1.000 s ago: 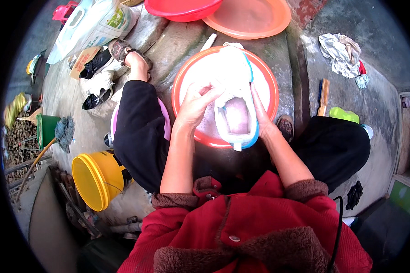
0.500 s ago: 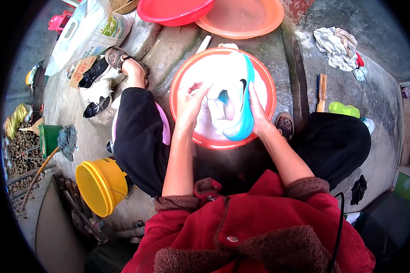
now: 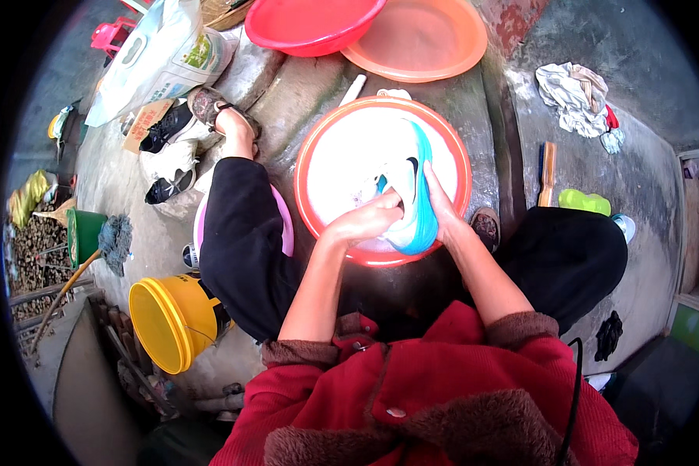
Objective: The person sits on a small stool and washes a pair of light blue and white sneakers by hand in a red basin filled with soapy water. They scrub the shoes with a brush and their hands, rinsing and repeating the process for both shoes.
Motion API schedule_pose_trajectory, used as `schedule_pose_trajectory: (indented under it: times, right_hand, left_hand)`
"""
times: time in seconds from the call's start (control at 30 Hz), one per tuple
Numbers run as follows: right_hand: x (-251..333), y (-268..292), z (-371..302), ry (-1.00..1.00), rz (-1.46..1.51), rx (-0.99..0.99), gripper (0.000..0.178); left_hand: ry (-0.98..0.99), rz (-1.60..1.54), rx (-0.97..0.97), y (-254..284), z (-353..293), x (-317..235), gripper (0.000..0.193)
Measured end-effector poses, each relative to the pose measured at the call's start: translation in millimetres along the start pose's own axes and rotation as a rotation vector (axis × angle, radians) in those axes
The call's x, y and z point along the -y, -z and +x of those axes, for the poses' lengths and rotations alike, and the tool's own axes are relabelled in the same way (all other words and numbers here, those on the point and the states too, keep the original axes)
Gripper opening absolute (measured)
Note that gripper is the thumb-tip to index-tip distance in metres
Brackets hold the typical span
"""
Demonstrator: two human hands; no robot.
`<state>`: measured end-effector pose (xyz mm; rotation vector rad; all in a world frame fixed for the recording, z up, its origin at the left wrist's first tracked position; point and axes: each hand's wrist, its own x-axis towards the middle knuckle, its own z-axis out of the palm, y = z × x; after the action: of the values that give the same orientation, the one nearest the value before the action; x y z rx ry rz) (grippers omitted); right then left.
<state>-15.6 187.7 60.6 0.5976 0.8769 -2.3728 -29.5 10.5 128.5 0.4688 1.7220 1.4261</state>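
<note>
A white sneaker with a bright blue sole [image 3: 422,210] is held on its side over an orange basin [image 3: 304,203] full of white suds. My right hand [image 3: 443,205] grips it along the sole, from the right. Curled at the shoe's opening is my left hand [image 3: 371,218], its fingers closed and partly hidden by the shoe's edge; whether they pinch the lining or something small does not show. Glare washes out the shoe's upper part and the foam.
Beyond the basin stand a red basin [image 3: 314,48] and a peach basin [image 3: 419,76]. On the right lie a wooden brush [image 3: 548,175], a lime-green object [image 3: 585,202] and crumpled cloths [image 3: 571,97]. Dark shoes [image 3: 167,128], a white bag [image 3: 151,62] and a yellow bucket [image 3: 159,322] are on the left.
My left hand has moved down and right from above the suds to the shoe's opening, and its fingers have curled. The right hand keeps its hold. The whole view has shifted slightly.
</note>
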Motion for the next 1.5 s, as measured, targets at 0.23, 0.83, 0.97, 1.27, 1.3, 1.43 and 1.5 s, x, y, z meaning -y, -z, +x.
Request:
schedule_pose_trajectory:
  times: [0.23, 0.83, 0.97, 1.27, 1.3, 1.43, 1.5]
  right_hand:
    - [3, -8, -9, -0.012, -0.115, -0.059, 0.076]
    - [-6, 21, 2, 0.101, -0.115, -0.308, 0.069]
    - [-1, 27, 5, 0.264, -0.23, -0.383, 0.068]
    - [19, 51, 4, 0.513, -0.326, -0.582, 0.068]
    - [16, 46, 2, 0.498, -0.35, -0.579, 0.07]
    - [18, 28, -11, 0.515, -0.445, -0.619, 0.071]
    - [23, 31, -13, 0.545, -0.485, -0.626, 0.071]
  left_hand:
    - [0.021, -0.216, 0.012, -12, 9, 19, 0.052]
    - [-0.132, -0.346, -0.48, -45, 44, 67, 0.039]
    - [-0.01, -0.406, -0.543, -32, 44, 102, 0.032]
    - [0.171, -0.224, -1.647, 40, 54, 195, 0.055]
    - [0.187, -0.211, -1.667, 41, 61, 212, 0.057]
    - [0.031, -0.651, -1.095, 22, 89, 212, 0.061]
    - [-0.003, -0.687, -0.824, -5, 106, 181, 0.059]
